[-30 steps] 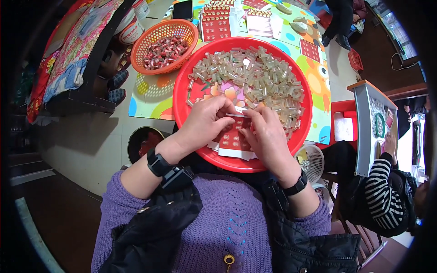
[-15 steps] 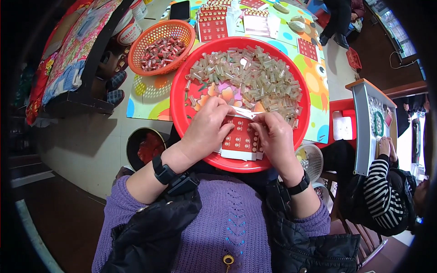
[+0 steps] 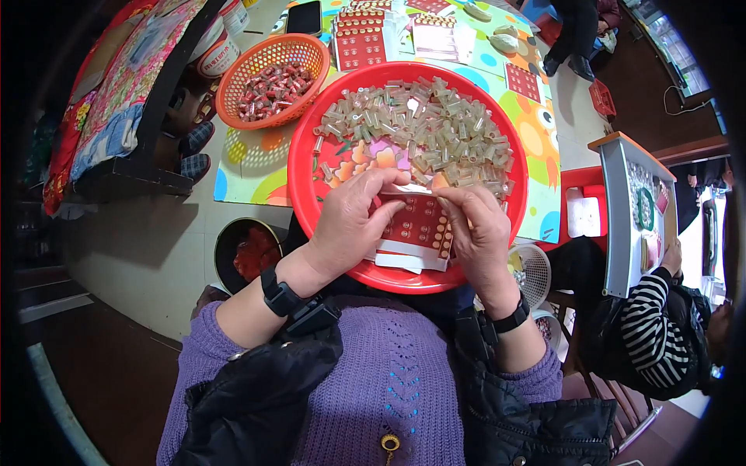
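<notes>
Where both hands meet over the near half of the big red basin (image 3: 305, 167), the fingers are pinched narrow on the top edge of a red card (image 3: 416, 225) studded with rows of small pale caps. The left hand (image 3: 351, 217) grips the card's upper left corner between thumb and forefingers, and the right hand (image 3: 478, 225) nips its upper right edge, fingertips curled in. Whether a loose piece sits between the fingertips cannot be told. The card lies tilted on a few more white-edged cards (image 3: 400, 258) stacked against the basin's near rim.

Beyond the hands, the far half of the basin is heaped with small translucent greenish tubes (image 3: 420, 128), some spilling down towards the card. Each wrist wears a black band.

The basin rests on the near edge of a low table covered with a bright cartoon-print cloth (image 3: 249, 167). To the left on that cloth stands an orange mesh basket (image 3: 233, 97) of red-and-white wrapped pieces. Further back lie more red cards (image 3: 359, 39) and a dark phone (image 3: 303, 17).

Below the table edge, a dark bowl (image 3: 247, 252) of red bits sits on the pale floor (image 3: 140, 256). At the left a patterned quilt (image 3: 116, 85) drapes over dark furniture. At the right another person in a striped sleeve (image 3: 653, 311) sits beside a white tray (image 3: 622, 217).
</notes>
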The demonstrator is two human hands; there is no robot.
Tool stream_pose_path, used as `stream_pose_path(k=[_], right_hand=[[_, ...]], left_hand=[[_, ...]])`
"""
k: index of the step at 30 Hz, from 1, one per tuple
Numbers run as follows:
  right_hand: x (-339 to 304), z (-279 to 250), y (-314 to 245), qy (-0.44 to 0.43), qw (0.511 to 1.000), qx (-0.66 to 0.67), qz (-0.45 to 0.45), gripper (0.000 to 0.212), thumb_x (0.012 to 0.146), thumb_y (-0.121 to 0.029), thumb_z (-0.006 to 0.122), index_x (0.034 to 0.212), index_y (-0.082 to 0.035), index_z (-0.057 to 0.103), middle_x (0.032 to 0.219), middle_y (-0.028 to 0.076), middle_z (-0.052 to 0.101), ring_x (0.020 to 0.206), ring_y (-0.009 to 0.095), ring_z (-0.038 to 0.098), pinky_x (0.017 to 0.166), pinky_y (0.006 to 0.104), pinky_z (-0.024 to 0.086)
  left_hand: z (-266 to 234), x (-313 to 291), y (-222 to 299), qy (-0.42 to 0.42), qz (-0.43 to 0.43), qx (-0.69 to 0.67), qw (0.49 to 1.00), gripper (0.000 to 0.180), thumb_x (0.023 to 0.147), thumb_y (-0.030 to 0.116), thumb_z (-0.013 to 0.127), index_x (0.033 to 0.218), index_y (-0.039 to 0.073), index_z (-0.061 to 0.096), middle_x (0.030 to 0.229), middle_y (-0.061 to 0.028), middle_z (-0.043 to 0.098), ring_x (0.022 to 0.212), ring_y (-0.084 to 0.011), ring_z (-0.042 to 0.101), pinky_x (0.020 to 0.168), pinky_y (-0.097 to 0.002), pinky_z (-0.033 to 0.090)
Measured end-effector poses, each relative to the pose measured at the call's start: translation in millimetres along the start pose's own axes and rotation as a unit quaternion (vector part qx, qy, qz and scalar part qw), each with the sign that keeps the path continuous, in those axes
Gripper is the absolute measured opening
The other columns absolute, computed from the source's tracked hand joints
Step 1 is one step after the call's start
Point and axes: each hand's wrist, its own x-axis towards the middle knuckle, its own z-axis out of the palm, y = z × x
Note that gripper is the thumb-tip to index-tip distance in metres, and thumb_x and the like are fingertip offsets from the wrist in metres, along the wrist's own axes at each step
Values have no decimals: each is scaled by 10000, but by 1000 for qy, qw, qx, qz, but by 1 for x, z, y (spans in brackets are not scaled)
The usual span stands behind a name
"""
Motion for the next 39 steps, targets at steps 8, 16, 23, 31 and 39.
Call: stream_pose_path(k=[8, 16, 23, 31, 39], right_hand=[[2, -6, -6, -66, 966, 191, 163, 214, 841, 17, 620, 1051, -20, 609, 966, 68, 621, 899, 137, 605, 758, 242, 486], [1, -11, -3, -134, 942, 252, 177, 176, 856, 16, 607, 1031, 7, 604, 963, 54, 586, 884, 104, 591, 761, 234, 486], [0, -3, 0, -136, 963, 169, 162, 109, 844, -13, 628, 952, 0, 615, 899, 60, 580, 799, 140, 594, 714, 268, 484], [-3, 15, 0, -110, 990, -1, 85, 101, 788, -24, 647, 882, -34, 613, 856, 123, 585, 786, 295, 592, 693, 337, 481], [-5, 20, 0, -73, 988, -137, 4, 115, 750, -72, 655, 850, -46, 605, 802, 127, 551, 724, 314, 580, 630, 389, 480]], left_hand=[[-4, -1, -7, -45, -147, -250, 956, 242, 858, -8, 620, 1098, 15, 600, 1005, -23, 624, 875, -76, 595, 775, -215, 499], [-10, -1, 1, -76, -142, -240, 957, 200, 850, 49, 644, 1048, 16, 648, 942, -38, 649, 857, -104, 622, 758, -240, 510], [-14, -2, 2, -105, -76, 23, 991, 115, 858, 98, 626, 925, 7, 647, 910, -122, 633, 769, -234, 632, 673, -304, 494], [-39, 16, -19, -78, 34, 280, 956, 84, 788, 79, 605, 845, 21, 626, 849, -134, 597, 809, -308, 593, 667, -376, 478], [-74, 23, -34, -121, 110, 467, 869, 68, 742, 90, 581, 749, 24, 571, 727, -118, 557, 739, -318, 594, 654, -392, 505]])
